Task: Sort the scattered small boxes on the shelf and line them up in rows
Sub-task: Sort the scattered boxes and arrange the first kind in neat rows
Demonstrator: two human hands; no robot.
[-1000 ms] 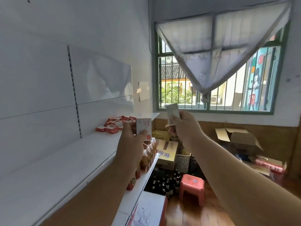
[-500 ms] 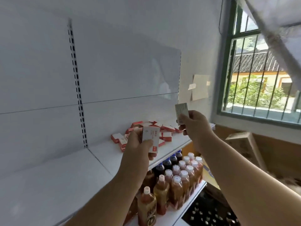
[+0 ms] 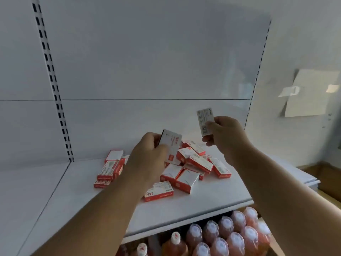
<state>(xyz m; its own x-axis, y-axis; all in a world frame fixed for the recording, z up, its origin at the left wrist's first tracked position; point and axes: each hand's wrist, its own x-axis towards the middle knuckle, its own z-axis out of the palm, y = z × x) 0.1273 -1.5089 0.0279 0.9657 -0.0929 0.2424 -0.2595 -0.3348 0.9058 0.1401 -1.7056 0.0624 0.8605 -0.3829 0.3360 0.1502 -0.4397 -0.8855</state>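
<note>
Boxes unsorted on shelf; one clamped in each grip, left, right; best set squarely far-left.

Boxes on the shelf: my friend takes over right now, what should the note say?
Left hand grips one small box; right hand pinches another box, both raised above the shelf.
The other red-and-white boxes lie jumbled in a heap on that shelf, some overlapping.
Done: no rows visible.
Left: set down both held boxes, then line up the heap in rows.
</note>
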